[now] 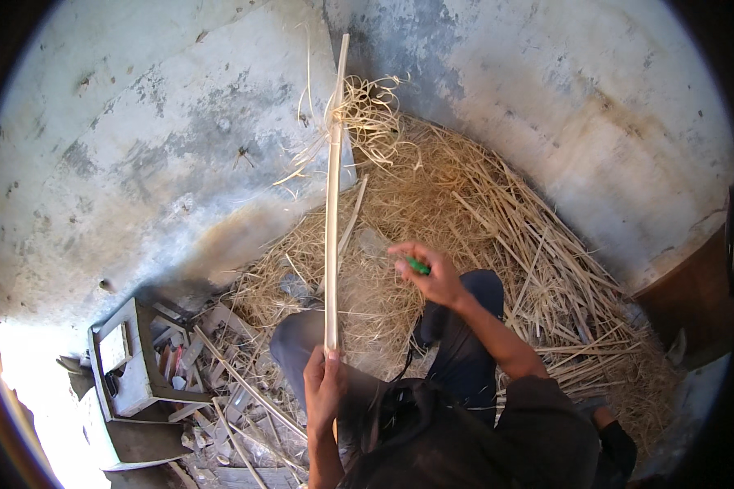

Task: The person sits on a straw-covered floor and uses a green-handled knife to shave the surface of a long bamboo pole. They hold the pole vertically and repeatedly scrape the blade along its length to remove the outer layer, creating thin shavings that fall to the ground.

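My left hand (324, 385) is closed round the near end of a long, pale bamboo strip (333, 228). The strip points away from me, and thin curled shavings (373, 122) cluster around its far part. To the right of the strip, and apart from it, my right hand (434, 281) is closed on a small tool with a green handle (418, 266). The tool's working end cannot be made out. Both hands are near my bent knees, the left one by my left leg.
Shavings and straw-like scraps (432, 179) cover the floor ahead, with a heap of split sticks (546, 269) along the right wall (612, 122). At the left, a worn wooden frame (134, 391) stands among wood offcuts. A stained wall (179, 122) rises at the far left.
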Demonstrator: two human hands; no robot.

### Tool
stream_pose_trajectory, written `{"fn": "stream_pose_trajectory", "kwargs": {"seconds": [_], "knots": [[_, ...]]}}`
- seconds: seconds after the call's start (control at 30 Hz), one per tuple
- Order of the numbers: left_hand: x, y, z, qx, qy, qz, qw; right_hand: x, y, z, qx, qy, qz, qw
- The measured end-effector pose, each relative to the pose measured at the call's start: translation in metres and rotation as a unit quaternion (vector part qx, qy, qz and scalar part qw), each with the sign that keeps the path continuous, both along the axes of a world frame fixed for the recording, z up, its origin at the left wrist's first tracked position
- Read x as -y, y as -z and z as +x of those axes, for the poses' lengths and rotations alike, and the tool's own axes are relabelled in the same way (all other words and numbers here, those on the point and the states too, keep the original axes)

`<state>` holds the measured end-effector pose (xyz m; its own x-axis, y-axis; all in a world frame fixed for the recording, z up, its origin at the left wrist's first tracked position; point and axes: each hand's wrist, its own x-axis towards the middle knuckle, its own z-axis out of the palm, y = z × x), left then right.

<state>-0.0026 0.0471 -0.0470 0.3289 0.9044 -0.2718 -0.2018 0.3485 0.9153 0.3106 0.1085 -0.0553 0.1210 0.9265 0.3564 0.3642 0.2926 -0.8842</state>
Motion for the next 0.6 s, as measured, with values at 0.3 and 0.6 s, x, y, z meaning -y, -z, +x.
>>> {"fn": "stream_pose_trajectory", "kwargs": {"seconds": [0.3, 0.6], "knots": [[0.009, 0.001, 0.010, -0.064, 0.029, 0.081, 0.994, -0.031, -0.042, 0.099, 0.045, 0.115, 0.061, 0.990], [0.008, -0.015, 0.030, -0.034, 0.068, 0.083, 0.994, 0.024, -0.045, -0.017, -0.206, -0.039, -0.040, 0.977]]}}
